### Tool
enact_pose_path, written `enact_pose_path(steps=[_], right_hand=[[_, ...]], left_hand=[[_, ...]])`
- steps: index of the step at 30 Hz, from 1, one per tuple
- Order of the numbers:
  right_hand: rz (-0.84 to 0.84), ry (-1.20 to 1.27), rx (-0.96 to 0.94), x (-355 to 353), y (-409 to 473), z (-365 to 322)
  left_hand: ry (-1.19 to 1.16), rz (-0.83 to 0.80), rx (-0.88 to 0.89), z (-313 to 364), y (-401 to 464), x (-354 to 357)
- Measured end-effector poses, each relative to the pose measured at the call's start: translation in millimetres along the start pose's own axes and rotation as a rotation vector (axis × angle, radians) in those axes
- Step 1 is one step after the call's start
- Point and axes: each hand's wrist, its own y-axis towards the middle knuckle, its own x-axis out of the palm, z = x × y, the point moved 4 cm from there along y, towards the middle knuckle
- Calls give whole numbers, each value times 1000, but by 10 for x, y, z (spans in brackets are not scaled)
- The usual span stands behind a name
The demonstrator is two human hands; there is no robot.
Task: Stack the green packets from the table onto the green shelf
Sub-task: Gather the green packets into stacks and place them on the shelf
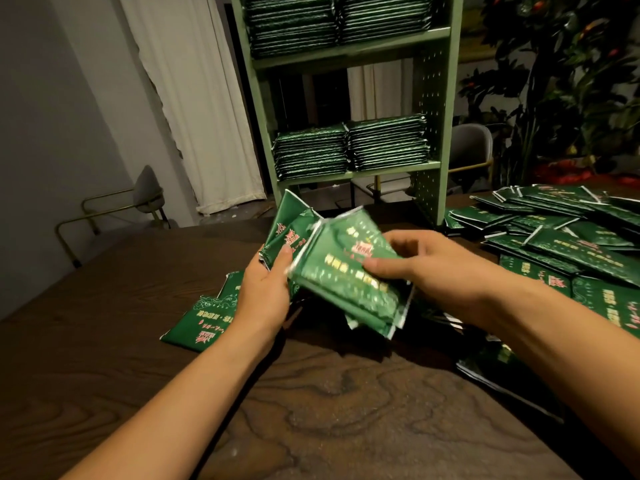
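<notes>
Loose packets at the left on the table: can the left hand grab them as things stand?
Probably not yet: the left hand already grips the held bundle with the right hand. The loose packets lie unobstructed beside it.

Green packets (346,271) bore red and yellow printed characters, too blurred to read, same unreadable print on the loose packet (194,323) and the pile (568,244) on the worktop
</notes>
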Motion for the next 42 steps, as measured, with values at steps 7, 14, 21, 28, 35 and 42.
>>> enact_pose_path(steps=[7, 14, 21, 28, 35, 42], right_hand=[[281, 262, 2, -4, 141, 188], [239, 80, -62, 126, 159, 188], [508, -20, -233, -363, 100, 45], [294, -262, -351, -160, 111, 54], [118, -459, -494, -28, 60, -1], [106, -494, -504, 196, 73, 111]], left_hand=[[-234, -173, -84, 93, -130, 194], [-331, -346, -178, 140, -313, 324], [-307, -179, -63, 217, -163, 148], [-7, -422, 102, 201, -256, 175], [94, -479, 188, 228, -225, 119], [-142, -117, 16, 146, -75, 41]])
